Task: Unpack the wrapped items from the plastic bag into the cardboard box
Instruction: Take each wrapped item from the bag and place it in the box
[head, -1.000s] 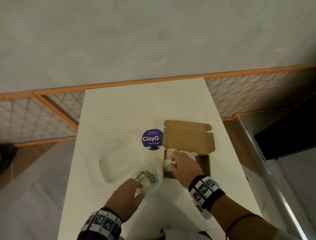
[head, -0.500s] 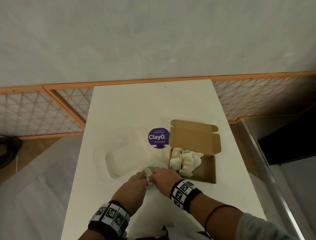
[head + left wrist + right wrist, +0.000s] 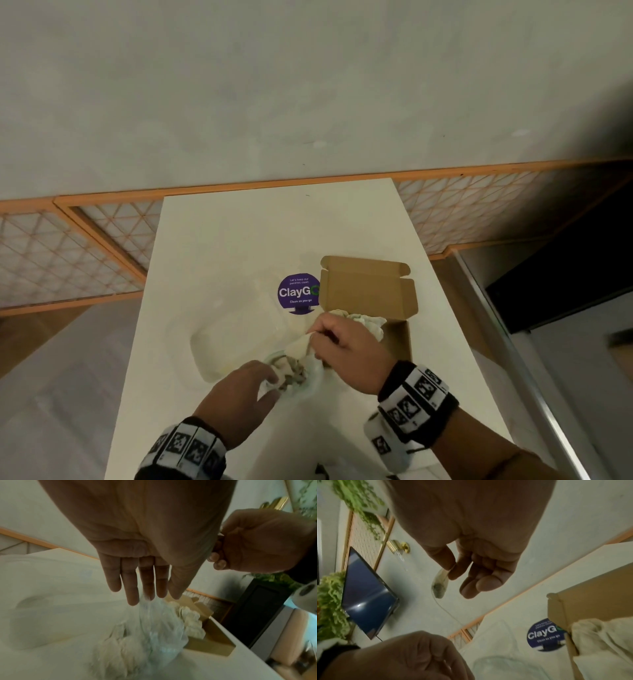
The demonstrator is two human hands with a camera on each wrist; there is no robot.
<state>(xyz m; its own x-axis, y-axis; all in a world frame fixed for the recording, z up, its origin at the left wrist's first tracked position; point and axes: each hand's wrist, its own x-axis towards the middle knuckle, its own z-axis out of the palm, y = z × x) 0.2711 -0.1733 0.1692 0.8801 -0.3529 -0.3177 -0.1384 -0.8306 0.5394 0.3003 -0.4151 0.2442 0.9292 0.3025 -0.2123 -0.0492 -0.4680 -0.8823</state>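
The clear plastic bag (image 3: 310, 377) lies crumpled on the white table (image 3: 257, 240), with pale wrapped items (image 3: 291, 371) inside it. My left hand (image 3: 272, 382) holds the bag's near-left edge; in the left wrist view its fingertips (image 3: 132, 600) meet the raised film of the bag (image 3: 154, 626). Just above the bag, my right hand (image 3: 313, 337) pinches a thin translucent strip (image 3: 440, 582) between thumb and forefinger, seemingly the bag's edge. Behind it sits the open cardboard box (image 3: 399, 339), lid up, with wrapped items (image 3: 368, 322) at its left end.
A clear plastic tub (image 3: 236, 342) lies left of the bag. A purple ClayGo sticker (image 3: 298, 292) is on the table beside the box lid (image 3: 366, 284). The table's right edge runs close to the box. Lattice screens (image 3: 68, 257) flank the table.
A second ago my right hand was in the box; it came back to the bag beside my left hand and now lifts up and right with a pinch. The left hand stays at the bag.
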